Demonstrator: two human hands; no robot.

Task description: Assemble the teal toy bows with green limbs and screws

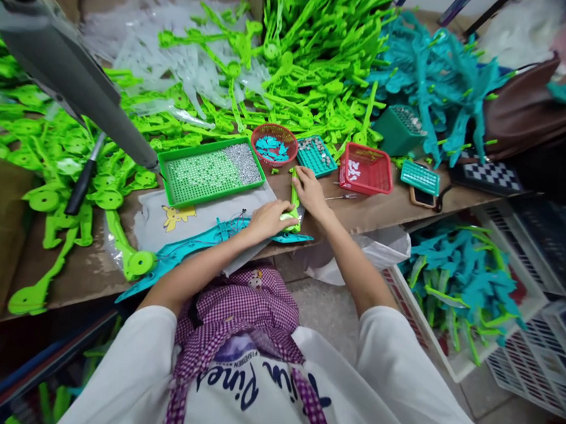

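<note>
Near the table's front edge a bright green plastic part (295,197) lies lengthwise under both hands. My left hand (272,220) is closed around its near, wider end. My right hand (309,189) has its fingers on the narrow far end, holding it from the right side. A long turquoise plastic part (186,245) lies under my left forearm and hand, with thin dark wires at its middle. Beside my hands is a green tray (213,173) of small metal pieces, on a grey cloth (152,213). The undersides of my fingers are hidden.
Behind are a red round basket (275,130) of turquoise pieces, a teal tray (317,155), a red basket (367,169) and a screwdriver (343,197). Piled green parts (328,69) stand at the back. A grey arm (77,68) slants over the left. A crate (450,366) stands right.
</note>
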